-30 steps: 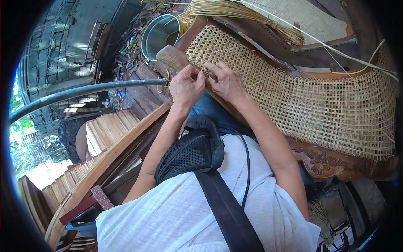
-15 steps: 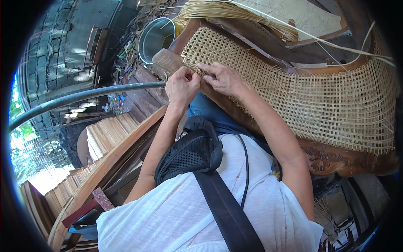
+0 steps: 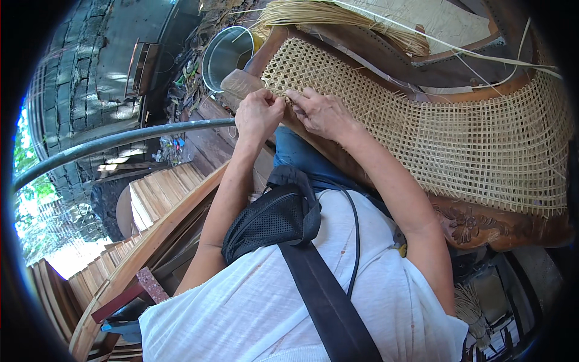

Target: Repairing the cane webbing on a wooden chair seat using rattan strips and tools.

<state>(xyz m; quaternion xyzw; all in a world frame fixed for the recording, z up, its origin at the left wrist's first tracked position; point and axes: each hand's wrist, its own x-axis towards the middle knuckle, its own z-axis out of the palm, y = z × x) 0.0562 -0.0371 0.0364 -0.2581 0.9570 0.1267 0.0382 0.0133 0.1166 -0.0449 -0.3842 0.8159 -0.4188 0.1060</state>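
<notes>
Woven cane webbing (image 3: 386, 130) spans the carved wooden frame (image 3: 476, 226) of a chair or bench lying across my lap. At the frame's left end, both my hands meet at the edge of the weave. My left hand (image 3: 256, 114) is closed, thumb and forefinger pinched together near a wooden end piece (image 3: 240, 83); whatever sits in the pinch is too small to make out. Beside it, my right hand (image 3: 322, 114) rests on the cane edge, its forefinger reaching toward the left fingertips and the other fingers curled. Its thumb and any strand in it are hidden.
Beyond the frame lies a bundle of loose cane strands (image 3: 344, 23). A metal bucket (image 3: 226, 57) stands at the far left. From the left a grey pipe (image 3: 120, 142) reaches toward my hands. Stacked wooden boards (image 3: 163, 190) fill the lower left, and long strands arch over the right.
My hands stay at the same corner of the weave, with only small finger shifts. The right forefinger sits slightly closer to the cane edge. The view has moved a little.
</notes>
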